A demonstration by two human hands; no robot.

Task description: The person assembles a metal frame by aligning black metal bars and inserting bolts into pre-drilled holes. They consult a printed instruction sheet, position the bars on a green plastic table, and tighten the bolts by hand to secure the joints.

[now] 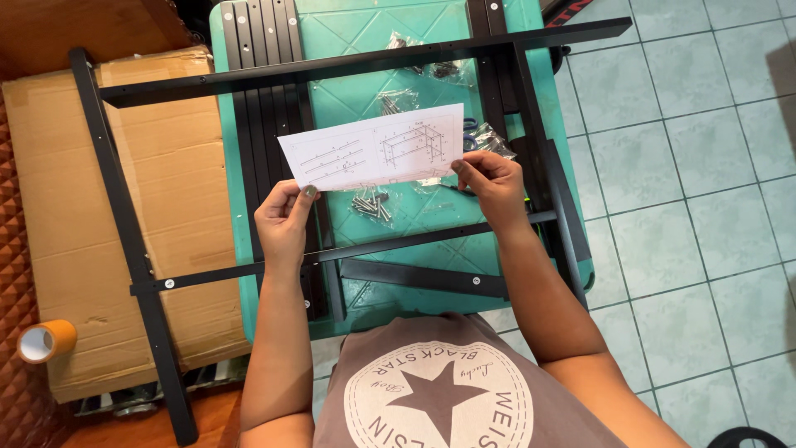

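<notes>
Instruction sheet (375, 148) between both hands

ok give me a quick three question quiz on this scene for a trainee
1. True or false: both hands hold the instruction sheet.
2. Multiple choice: what lies loose on the green table just under the sheet? A) a pile of bolts B) a hammer C) a paint tin
3. Short answer: what sits at the lower left edge of the cardboard box?

Key
1. True: the left hand pinches the lower left corner and the right hand the lower right.
2. A, the bolts.
3. A roll of orange tape.
</notes>
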